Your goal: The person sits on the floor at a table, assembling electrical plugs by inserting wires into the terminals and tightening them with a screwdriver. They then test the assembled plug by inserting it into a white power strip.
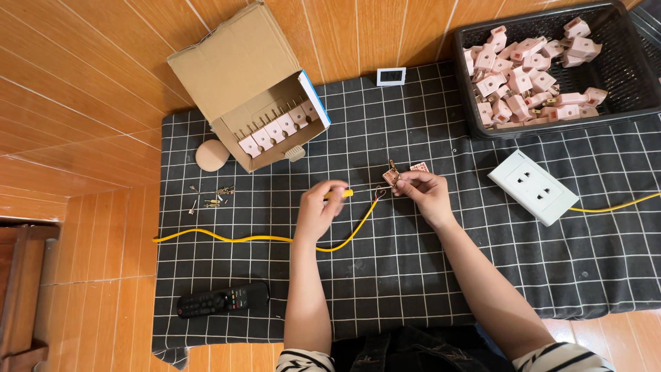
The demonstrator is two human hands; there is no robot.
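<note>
Two hands work above black checked cloth [413, 275] at worktop centre. Right hand [425, 194] pinches small pink plug part [392, 176] with fingertips closed on it. Left hand [318, 210] grips yellow wire [255, 239] near its end, fingers closed; wire runs left across cloth. Just right: white socket block [533, 186]. Behind: black basket [620, 69] with pink parts, open cardboard box [241, 69]. Near left: remote control [222, 300].

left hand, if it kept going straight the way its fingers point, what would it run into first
The left hand points up and to the right, toward the small pink plug part pinched in the right hand. That part, with the yellow wire's bare end beside it, looks first in line, though depth is hard to judge.
</note>
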